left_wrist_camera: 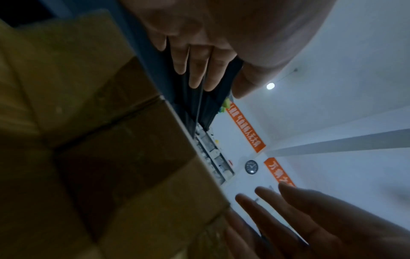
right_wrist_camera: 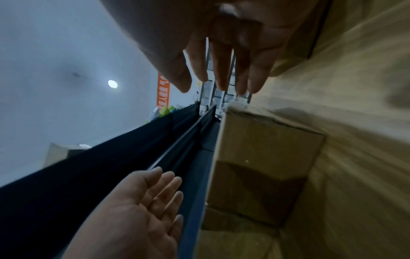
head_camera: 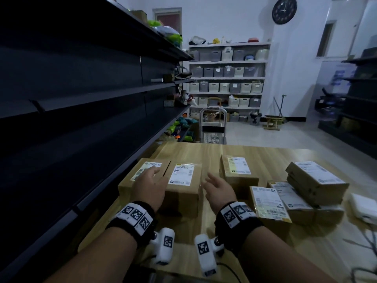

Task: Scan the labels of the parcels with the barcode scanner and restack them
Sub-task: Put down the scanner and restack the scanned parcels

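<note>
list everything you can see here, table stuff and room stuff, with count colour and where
brown cardboard parcels with white labels: about seven, two side by side at left, one centre, a pile at right
light wooden table: one, tan, under the parcels
white flat device: one, table's right edge; what it is cannot be told
dark metal shelving: one long unit, left of the table
white shelf rack of grey and white bins: one, back wall
round black wall clock: one, back wall
metal trolley: one, grey, beyond the table
left hand: open, over the left pair of parcels, no grip on anything
right hand: open, beside the same pair
</note>
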Demonstrator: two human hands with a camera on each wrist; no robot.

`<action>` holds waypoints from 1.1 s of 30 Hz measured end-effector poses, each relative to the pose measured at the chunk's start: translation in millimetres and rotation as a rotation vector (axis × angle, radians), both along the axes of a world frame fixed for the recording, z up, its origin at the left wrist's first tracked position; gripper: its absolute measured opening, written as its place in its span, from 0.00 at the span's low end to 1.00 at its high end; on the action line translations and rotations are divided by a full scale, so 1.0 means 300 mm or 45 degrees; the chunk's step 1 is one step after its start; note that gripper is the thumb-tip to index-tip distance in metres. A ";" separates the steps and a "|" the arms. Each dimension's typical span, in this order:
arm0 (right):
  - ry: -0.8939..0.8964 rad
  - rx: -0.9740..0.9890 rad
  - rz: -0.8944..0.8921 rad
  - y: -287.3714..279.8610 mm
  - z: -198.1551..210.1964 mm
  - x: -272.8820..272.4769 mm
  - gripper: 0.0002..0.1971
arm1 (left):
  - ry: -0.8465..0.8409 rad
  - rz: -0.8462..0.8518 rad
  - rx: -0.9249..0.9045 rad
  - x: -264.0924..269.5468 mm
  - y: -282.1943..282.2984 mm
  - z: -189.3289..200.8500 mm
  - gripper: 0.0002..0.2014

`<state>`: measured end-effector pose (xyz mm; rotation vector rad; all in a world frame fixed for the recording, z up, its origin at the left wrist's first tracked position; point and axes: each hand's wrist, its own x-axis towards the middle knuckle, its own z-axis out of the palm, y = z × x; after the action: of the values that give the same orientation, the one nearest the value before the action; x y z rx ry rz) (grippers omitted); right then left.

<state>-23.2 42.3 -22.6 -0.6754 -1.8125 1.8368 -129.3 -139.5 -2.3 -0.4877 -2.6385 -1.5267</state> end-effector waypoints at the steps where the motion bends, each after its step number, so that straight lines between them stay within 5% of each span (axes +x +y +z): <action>1: 0.038 -0.038 -0.023 0.020 0.010 0.008 0.26 | 0.031 -0.002 0.065 0.026 0.013 0.015 0.25; 7: 0.321 -0.295 -0.253 0.173 0.120 0.139 0.05 | -0.093 -0.208 0.300 0.201 0.166 0.096 0.12; 15: 0.130 -0.056 -0.575 0.387 0.050 0.373 0.06 | -0.407 -0.475 0.225 0.364 0.418 -0.002 0.14; 19: 0.064 0.007 -0.714 0.439 -0.009 0.444 0.05 | -0.537 -0.518 0.189 0.401 0.495 -0.084 0.28; 28: 0.185 -0.193 -0.831 0.505 -0.040 0.503 0.05 | -0.587 -0.585 0.132 0.469 0.594 -0.172 0.20; 33: -0.043 -0.172 -0.665 0.507 -0.091 0.515 0.07 | -0.611 -0.574 0.111 0.466 0.604 -0.184 0.17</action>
<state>131.5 194.5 -50.0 -1.1135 -1.3647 1.6009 10.5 41.7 -57.6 -0.8514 -2.9247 -2.1102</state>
